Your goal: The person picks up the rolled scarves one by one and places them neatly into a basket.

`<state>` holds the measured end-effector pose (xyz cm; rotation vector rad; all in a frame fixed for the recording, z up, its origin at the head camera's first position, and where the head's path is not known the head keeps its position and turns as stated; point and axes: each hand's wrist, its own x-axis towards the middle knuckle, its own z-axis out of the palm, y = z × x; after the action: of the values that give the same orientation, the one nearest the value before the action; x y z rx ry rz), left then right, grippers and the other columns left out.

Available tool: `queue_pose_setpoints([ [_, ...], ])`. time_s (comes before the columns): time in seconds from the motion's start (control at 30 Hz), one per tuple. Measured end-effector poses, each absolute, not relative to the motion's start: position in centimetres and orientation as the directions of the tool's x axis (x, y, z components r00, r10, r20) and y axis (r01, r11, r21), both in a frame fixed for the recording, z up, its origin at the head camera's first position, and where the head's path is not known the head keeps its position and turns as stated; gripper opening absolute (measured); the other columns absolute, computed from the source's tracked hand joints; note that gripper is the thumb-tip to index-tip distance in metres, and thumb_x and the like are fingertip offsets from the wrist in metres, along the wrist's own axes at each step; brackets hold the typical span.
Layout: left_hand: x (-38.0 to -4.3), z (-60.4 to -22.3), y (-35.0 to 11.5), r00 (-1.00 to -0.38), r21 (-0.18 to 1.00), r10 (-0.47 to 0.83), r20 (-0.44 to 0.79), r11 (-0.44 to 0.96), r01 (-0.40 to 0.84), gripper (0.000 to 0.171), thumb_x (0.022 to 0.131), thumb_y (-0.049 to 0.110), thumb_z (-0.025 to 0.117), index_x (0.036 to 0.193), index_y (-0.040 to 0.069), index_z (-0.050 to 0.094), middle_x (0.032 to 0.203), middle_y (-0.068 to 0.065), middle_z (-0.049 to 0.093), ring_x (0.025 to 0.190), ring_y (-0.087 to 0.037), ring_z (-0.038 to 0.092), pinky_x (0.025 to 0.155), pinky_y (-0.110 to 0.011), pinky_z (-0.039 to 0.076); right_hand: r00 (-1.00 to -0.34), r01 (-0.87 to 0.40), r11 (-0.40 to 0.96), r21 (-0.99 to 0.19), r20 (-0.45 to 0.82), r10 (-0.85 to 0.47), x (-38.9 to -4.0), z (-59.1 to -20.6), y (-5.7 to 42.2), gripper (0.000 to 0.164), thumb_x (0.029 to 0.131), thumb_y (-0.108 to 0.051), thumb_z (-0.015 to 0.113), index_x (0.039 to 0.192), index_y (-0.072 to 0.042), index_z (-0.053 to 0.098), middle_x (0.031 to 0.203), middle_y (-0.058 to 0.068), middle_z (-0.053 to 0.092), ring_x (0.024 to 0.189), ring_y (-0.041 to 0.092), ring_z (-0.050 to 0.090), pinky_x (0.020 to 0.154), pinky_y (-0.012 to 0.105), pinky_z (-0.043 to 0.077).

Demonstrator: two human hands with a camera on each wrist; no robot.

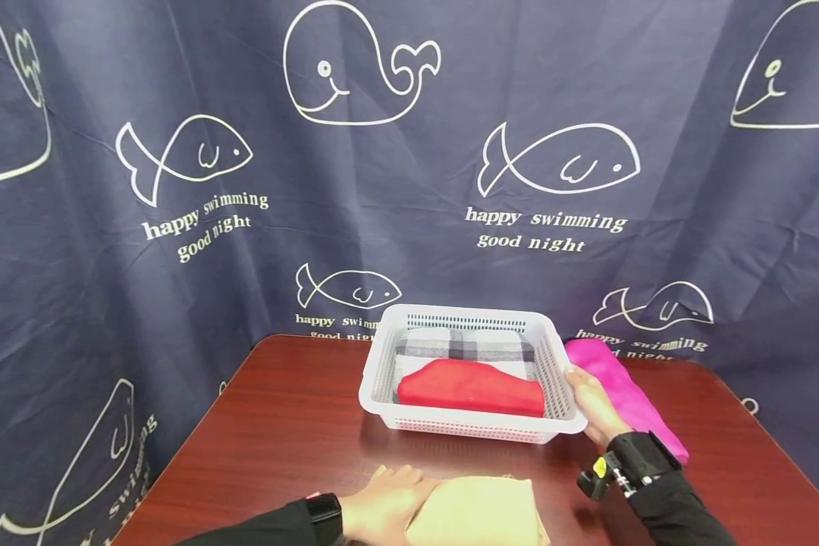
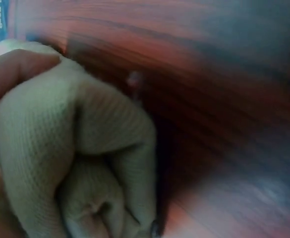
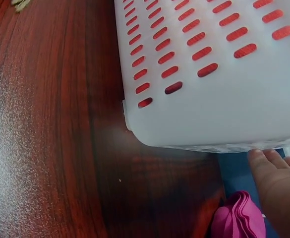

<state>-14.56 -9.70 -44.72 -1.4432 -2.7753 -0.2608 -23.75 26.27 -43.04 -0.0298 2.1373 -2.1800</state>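
A white perforated plastic basket (image 1: 478,431) holds a folded red cloth (image 1: 471,387) in front of a grey-and-white plaid cloth (image 1: 464,345). My right hand (image 1: 592,402) grips the basket's right end, thumb at the rim; in the right wrist view the fingers (image 3: 278,183) reach to the basket's underside, which tilts up off the table. Nearer me, my left hand (image 1: 385,508) holds the left side of a folded beige cloth (image 1: 478,512). Close up in the left wrist view, the beige knit (image 2: 35,114) is rolled in layers, with a finger (image 2: 23,67) across it.
A magenta folded cloth (image 1: 638,406) lies on the reddish-brown wooden table (image 1: 280,432), right of the basket and beside my right forearm. A dark blue curtain (image 1: 409,189) with white fish and whale drawings hangs behind the table and along its left side.
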Motion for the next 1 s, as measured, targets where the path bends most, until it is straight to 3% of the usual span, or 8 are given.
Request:
queue_pose_setpoints([
  [0.23, -14.4, -45.0, -8.1, -0.575, 0.123, 0.813, 0.088, 0.564, 0.817, 0.073, 0.075, 0.064, 0.066, 0.132, 0.023, 0.048, 0.112, 0.007, 0.051, 0.107, -0.011, 0.048, 0.078, -0.039, 0.042, -0.995, 0.067, -0.03, -0.997, -0.065, -0.075, -23.6, -42.8, 26.4, 0.054, 0.105, -0.025, 0.014, 0.149, 0.004, 0.002, 0.149, 0.035, 0.01, 0.135, 0.046, 0.016, 0.107, 0.058, 0.019],
  [0.37, -14.2, -45.1, -8.3, -0.56, 0.165, 0.822, 0.098, 0.542, 0.824, 0.077, 0.078, 0.066, 0.061, 0.14, 0.024, 0.041, 0.126, 0.005, 0.049, 0.116, -0.014, 0.046, 0.085, -0.045, 0.042, -0.995, 0.074, -0.029, -0.997, -0.071, -0.077, -23.5, -43.0, 26.3, 0.054, 0.105, -0.026, 0.014, 0.15, 0.003, 0.002, 0.149, 0.035, 0.011, 0.135, 0.046, 0.017, 0.106, 0.059, 0.02],
  [0.5, -14.0, -45.1, -9.0, -0.563, 0.172, 0.823, 0.07, 0.546, 0.82, 0.086, 0.08, 0.067, 0.058, 0.145, 0.016, 0.034, 0.137, 0.0, 0.045, 0.125, -0.017, 0.041, 0.092, -0.047, 0.041, -0.994, 0.075, -0.017, -0.997, -0.073, -0.083, -23.5, -43.1, 26.1, 0.054, 0.105, -0.025, 0.013, 0.149, 0.004, 0.001, 0.148, 0.036, 0.011, 0.134, 0.048, 0.018, 0.104, 0.061, 0.022],
  [0.67, -13.7, -44.8, -10.5, -0.628, 0.19, 0.777, 0.04, 0.611, 0.769, 0.093, 0.08, 0.07, 0.056, 0.145, 0.007, 0.033, 0.14, -0.004, 0.044, 0.129, -0.02, 0.039, 0.096, -0.054, 0.037, -0.995, 0.076, 0.013, -0.997, -0.077, -0.067, -23.5, -43.0, 26.3, 0.055, 0.105, -0.027, 0.016, 0.149, 0.004, 0.004, 0.148, 0.036, 0.014, 0.132, 0.045, 0.024, 0.103, 0.059, 0.026],
  [0.77, -13.6, -44.7, -12.1, -0.689, 0.277, 0.723, 0.053, 0.652, 0.706, 0.1, 0.075, 0.073, 0.058, 0.146, 0.007, 0.032, 0.144, -0.008, 0.04, 0.132, -0.024, 0.036, 0.098, -0.059, 0.034, -0.996, 0.077, 0.028, -0.997, -0.079, -0.046, -23.2, -42.7, 26.6, 0.061, 0.105, -0.034, 0.021, 0.148, 0.006, 0.011, 0.147, 0.033, 0.021, 0.126, 0.031, 0.04, 0.101, 0.047, 0.035],
  [0.87, -13.4, -44.4, -14.0, -0.748, 0.397, 0.659, 0.076, 0.668, 0.629, 0.104, 0.072, 0.071, 0.064, 0.146, 0.006, 0.031, 0.144, -0.008, 0.04, 0.13, -0.025, 0.037, 0.099, -0.055, 0.036, -0.995, 0.086, 0.021, -0.996, -0.087, -0.048, -22.2, -42.3, 27.1, 0.068, 0.104, -0.041, 0.024, 0.146, 0.01, 0.014, 0.143, 0.031, 0.034, 0.112, 0.012, 0.052, 0.093, 0.032, 0.043],
  [1.0, -13.0, -43.7, -16.6, -0.814, 0.563, 0.578, 0.063, 0.653, 0.507, 0.088, 0.082, 0.058, 0.064, 0.146, 0.006, 0.032, 0.139, -0.008, 0.043, 0.123, -0.026, 0.043, 0.097, -0.051, 0.039, -0.99, 0.115, 0.029, -0.993, -0.117, -0.082, -19.7, -41.7, 28.3, 0.067, 0.104, -0.04, 0.027, 0.142, 0.013, 0.016, 0.125, 0.017, 0.052, 0.098, 0.005, 0.057, 0.085, 0.026, 0.047],
])
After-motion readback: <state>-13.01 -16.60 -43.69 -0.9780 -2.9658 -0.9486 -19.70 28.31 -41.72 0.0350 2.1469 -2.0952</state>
